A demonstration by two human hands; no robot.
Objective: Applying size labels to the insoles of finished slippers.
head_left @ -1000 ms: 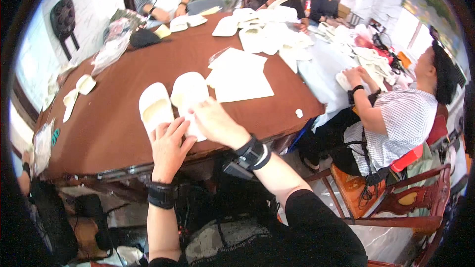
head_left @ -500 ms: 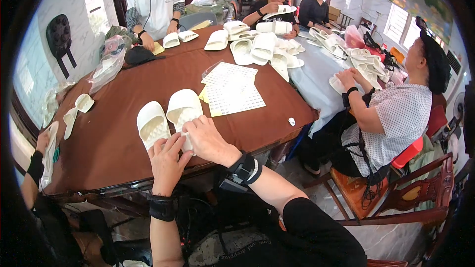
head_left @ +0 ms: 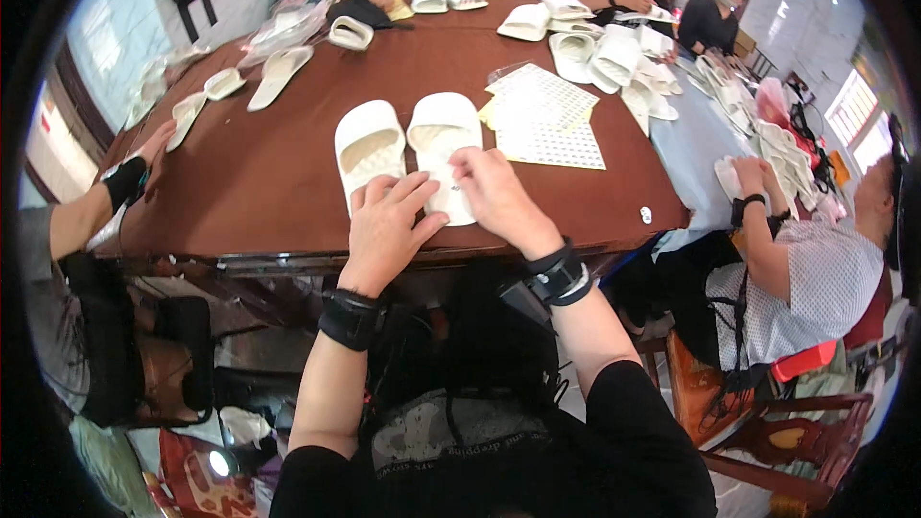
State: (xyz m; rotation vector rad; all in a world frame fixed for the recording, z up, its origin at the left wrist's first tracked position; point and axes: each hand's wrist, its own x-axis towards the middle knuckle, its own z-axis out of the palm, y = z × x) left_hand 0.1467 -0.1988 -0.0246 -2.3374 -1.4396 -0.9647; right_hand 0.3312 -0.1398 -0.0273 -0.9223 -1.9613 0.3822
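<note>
where the brown table meets its near edge, the left hand lies palm down, fingers spread loose and flat, resting on the heel end of the left white slipper and reaching across to the heel of its mate. just beside it the right hand has its fingers curled, the tips pressing on the heel of the right white slipper; whether they pinch anything small there i cannot tell. both slippers lie side by side, soles down, toes pointing away. just right of them lie the sticker sheets, pale with a fine dotted grid, overlapping one another. a small white button-like bit sits near the table's right edge. farther off, a heap of white slippers crowds the far side, where other people sit at work.
</note>
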